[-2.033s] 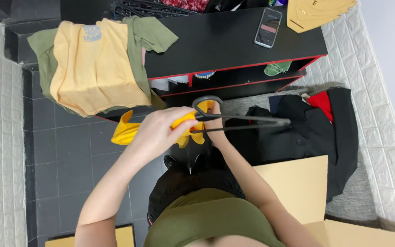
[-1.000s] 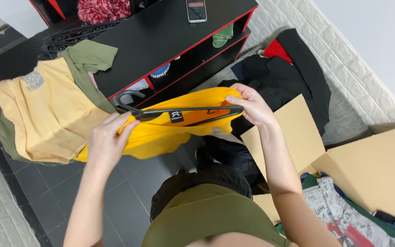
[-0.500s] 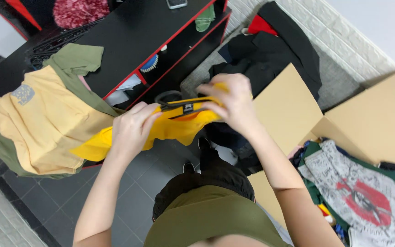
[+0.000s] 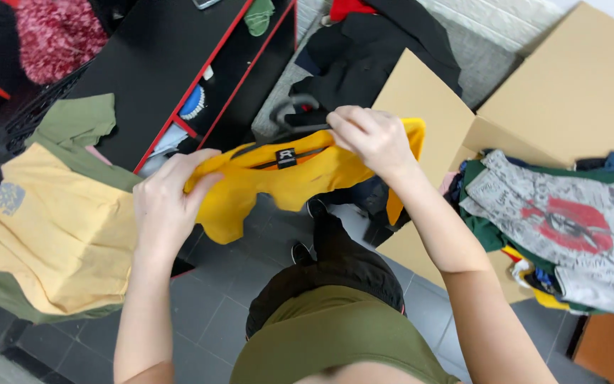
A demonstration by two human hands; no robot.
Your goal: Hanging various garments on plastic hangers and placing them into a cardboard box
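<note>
A bright yellow shirt (image 4: 289,181) hangs in front of me on a black clothes hanger (image 4: 300,121), its black neck label facing me. My left hand (image 4: 168,203) grips the shirt's left shoulder. My right hand (image 4: 371,139) clutches the right shoulder together with the hanger near its hook. The hanger's arms are mostly hidden inside the shirt.
A pale yellow shirt (image 4: 51,227) lies over an olive one (image 4: 76,124) on the black, red-edged table (image 4: 158,57) at left. An open cardboard box (image 4: 570,92) at right holds a pile of clothes topped by a grey printed shirt (image 4: 577,227). Black garments (image 4: 364,50) lie on the floor ahead.
The view has swung right, bringing the box of clothes into sight. My hands have moved closer together, bunching the yellow shirt over the hanger.
</note>
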